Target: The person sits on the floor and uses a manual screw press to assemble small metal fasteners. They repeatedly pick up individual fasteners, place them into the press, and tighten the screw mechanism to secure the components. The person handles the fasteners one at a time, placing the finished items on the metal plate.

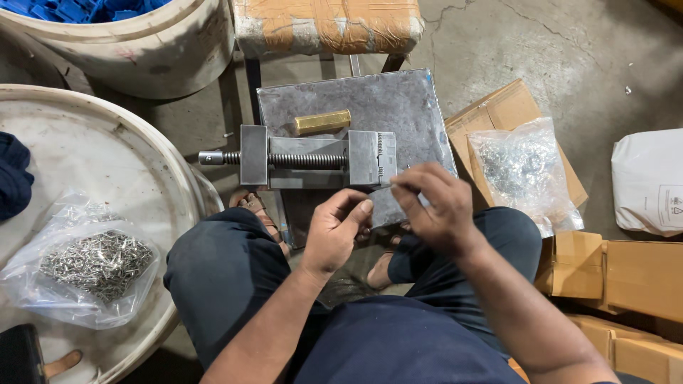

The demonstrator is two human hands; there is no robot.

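I sit over a small steel vise [313,158] that lies on a grey metal plate [398,107]. My left hand [334,231] and my right hand [434,206] meet just below the vise's jaw end. Between their fingertips they pinch a thin metal pin [384,187], too small to see clearly. A brass hexagonal bar [322,121] rests on the plate above the vise. The vise's threaded screw [306,161] runs leftwards to a small end knob.
A clear bag of metal pins [96,263] lies on a round white drum lid [107,156] at my left. Another clear bag of small metal parts [519,167] sits on cardboard boxes [612,270] at my right. A white sack [649,181] and a tub of blue pieces [128,43] stand further off.
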